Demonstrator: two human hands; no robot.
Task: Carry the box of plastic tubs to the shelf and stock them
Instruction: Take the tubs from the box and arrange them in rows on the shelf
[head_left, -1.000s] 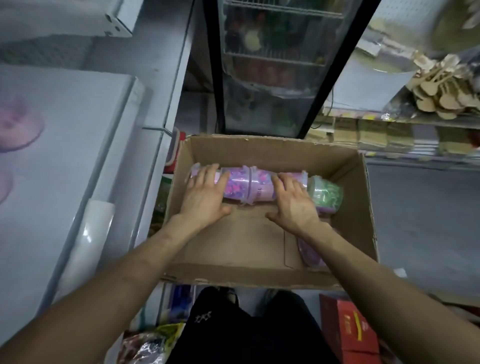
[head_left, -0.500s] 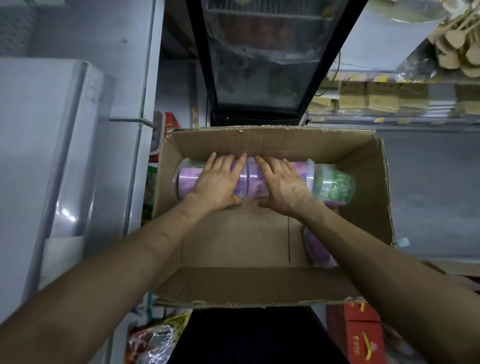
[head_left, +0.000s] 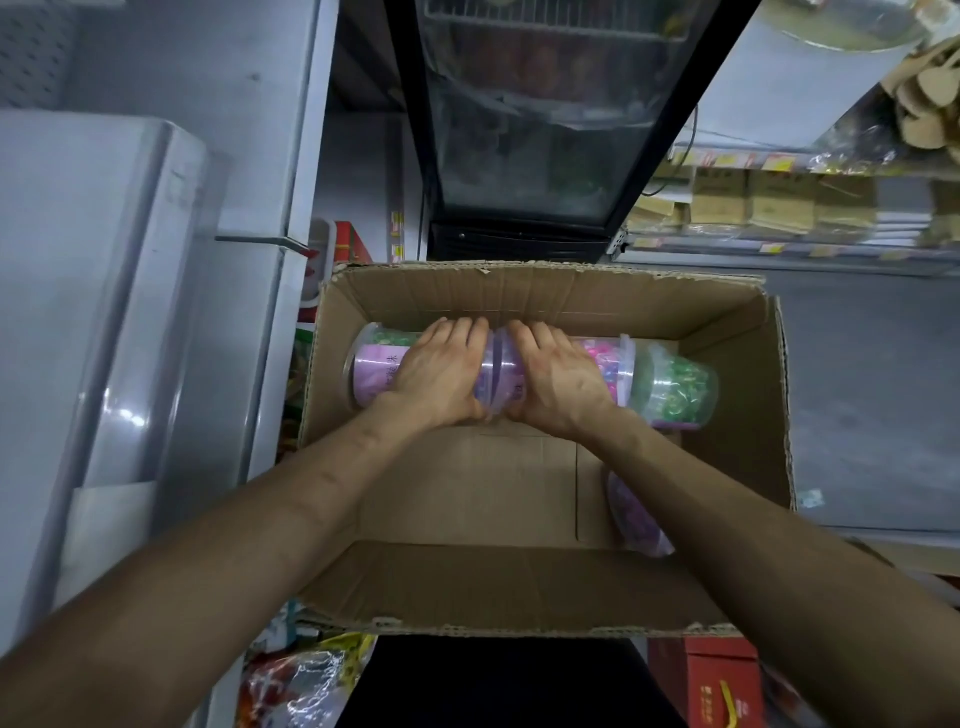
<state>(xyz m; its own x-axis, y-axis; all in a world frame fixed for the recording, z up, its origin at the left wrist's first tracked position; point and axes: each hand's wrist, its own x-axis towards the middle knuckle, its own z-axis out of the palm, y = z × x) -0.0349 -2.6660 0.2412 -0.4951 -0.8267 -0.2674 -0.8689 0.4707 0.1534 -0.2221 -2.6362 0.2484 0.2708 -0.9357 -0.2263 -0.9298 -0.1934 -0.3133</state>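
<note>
An open cardboard box (head_left: 467, 582) sits in front of me. Along its far wall lie clear plastic tubs end to end: a purple-labelled tub (head_left: 371, 371) at left, a pink-filled tub (head_left: 605, 364) in the middle and a green-filled tub (head_left: 675, 387) at right. My left hand (head_left: 441, 374) grips the purple-labelled tub. My right hand (head_left: 558, 379) grips the pink-filled tub, and the two hands almost touch where those tubs meet. Another purple tub (head_left: 636, 514) lies near the box's right side, partly hidden by my right forearm.
A white chest freezer (head_left: 98, 312) stands at left. A glass-door fridge (head_left: 545, 130) rises behind the box. Shelves with boxed goods (head_left: 769, 208) run at right, above grey floor (head_left: 872, 395). A red carton (head_left: 722, 680) and bagged snacks (head_left: 306, 675) lie below.
My hands slid toward each other along the row of tubs and now sit side by side at its middle. The view tipped downward, so the box looks larger and nearer.
</note>
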